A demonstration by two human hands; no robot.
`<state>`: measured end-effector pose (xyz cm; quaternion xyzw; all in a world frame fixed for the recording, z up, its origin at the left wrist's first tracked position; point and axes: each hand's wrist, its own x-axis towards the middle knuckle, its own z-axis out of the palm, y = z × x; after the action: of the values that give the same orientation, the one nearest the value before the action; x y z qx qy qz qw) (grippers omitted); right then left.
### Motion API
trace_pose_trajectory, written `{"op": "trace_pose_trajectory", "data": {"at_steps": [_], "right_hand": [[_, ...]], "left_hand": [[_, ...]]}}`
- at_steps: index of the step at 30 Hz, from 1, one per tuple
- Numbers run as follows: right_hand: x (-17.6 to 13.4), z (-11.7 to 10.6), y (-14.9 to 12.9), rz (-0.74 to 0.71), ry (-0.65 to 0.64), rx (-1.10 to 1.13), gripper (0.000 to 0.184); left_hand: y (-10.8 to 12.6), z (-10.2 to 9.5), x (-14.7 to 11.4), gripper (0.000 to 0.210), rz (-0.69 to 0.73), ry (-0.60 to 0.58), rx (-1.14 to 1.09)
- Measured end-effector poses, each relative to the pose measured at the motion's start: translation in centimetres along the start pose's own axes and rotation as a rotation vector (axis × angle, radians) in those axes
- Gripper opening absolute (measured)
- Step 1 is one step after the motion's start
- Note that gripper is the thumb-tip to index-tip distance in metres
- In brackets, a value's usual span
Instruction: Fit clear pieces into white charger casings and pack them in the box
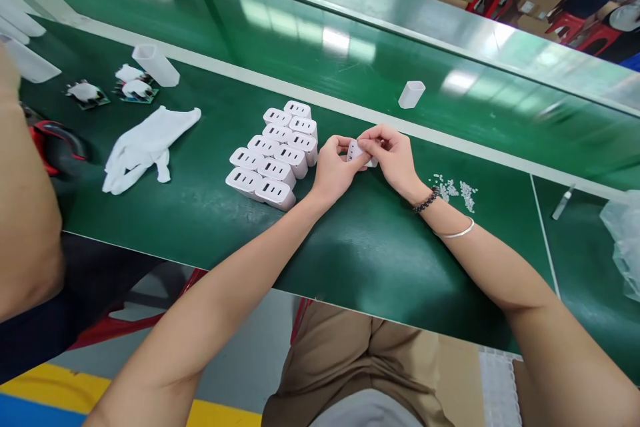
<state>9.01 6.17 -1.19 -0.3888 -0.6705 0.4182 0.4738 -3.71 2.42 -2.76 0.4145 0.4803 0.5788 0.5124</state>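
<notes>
In the middle of the bench, my left hand (336, 170) is closed around a white charger piece (353, 151) with small port slots in its face. Fingers cover much of this piece, so its full shape is hidden. My right hand (393, 155) pinches at its upper right side; anything tiny between those fingertips is too hidden to make out. Just left of my hands, several white multi-port chargers (277, 152) stand packed together with their port faces up. Beyond my right wrist lies a scatter of small clear pieces (453, 190).
A white sleeve-like housing (411, 95) stands behind my hands. To the left lie a white glove (145, 147), circuit boards (136, 85), another white housing (157, 65) and red-handled pliers (55, 143). A co-worker's arm (30, 200) is at far left. A small tube (563, 203) and plastic bag (625, 240) lie right.
</notes>
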Motion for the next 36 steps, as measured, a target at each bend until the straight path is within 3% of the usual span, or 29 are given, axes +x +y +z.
{"op": "trace_pose_trajectory", "data": {"at_steps": [6,13,18,21,24,28,36], "right_hand": [[0.6,-1.6,-0.9,0.177,-0.183,0.163,0.021],[-0.3,-2.6,-2.1,0.209,-0.261,0.285,0.033],[-1.5,-3.5,-7.5,0.042,-0.306,0.288,0.033],[-3.0,-3.8,-11.6,-0.159,-0.25,0.237,0.03],[-4.6,-3.4,-14.4,-0.278,-0.208,0.2,0.029],[-6.4,-3.0,-16.2,-0.341,-0.231,0.26,0.029],[-8.0,-3.4,-17.7,-0.467,-0.291,0.341,0.018]], "left_hand": [[0.1,-0.2,-0.3,0.039,0.041,-0.05,0.044],[1.1,-0.1,-1.4,0.04,0.156,-0.107,0.185],[6.3,0.8,-4.6,0.035,0.346,-0.13,0.153],[10.3,1.3,-7.4,0.029,0.423,-0.168,0.163],[12.9,1.5,-10.2,0.026,0.44,-0.13,0.223],[14.3,1.5,-13.0,0.028,0.474,-0.041,0.292],[15.8,1.8,-16.1,0.026,0.554,-0.012,0.372]]}}
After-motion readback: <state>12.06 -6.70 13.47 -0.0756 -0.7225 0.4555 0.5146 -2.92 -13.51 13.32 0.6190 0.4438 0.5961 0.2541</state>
